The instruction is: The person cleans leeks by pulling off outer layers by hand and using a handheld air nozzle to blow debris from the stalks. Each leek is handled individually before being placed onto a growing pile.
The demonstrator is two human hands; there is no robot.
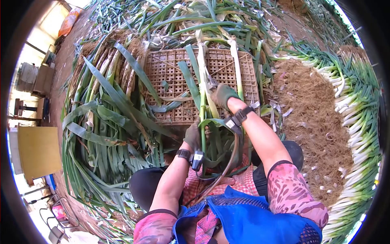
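My left hand (193, 136), in a dark green glove, is closed around the green upper part of a leek (202, 103). The stalk lies lengthwise over an upturned brown plastic crate (166, 71), pointing away from me. My right hand (223, 96), gloved too, is closed on a small grey metal tool (211, 83) held against the stalk; its exact kind is hard to make out. Beside that hand, another pale leek stalk (237, 69) rests on the crate. A brown hose (227, 164) runs from my lap up towards my right wrist.
Untrimmed leeks (109, 97) with roots are heaped at the left. To the right lies a mound of cut roots (310, 110), bordered by a long row of white-stemmed leeks (351, 134). Leaf waste (178, 20) covers the ground behind the crate. A yellow board (40, 150) stands far left.
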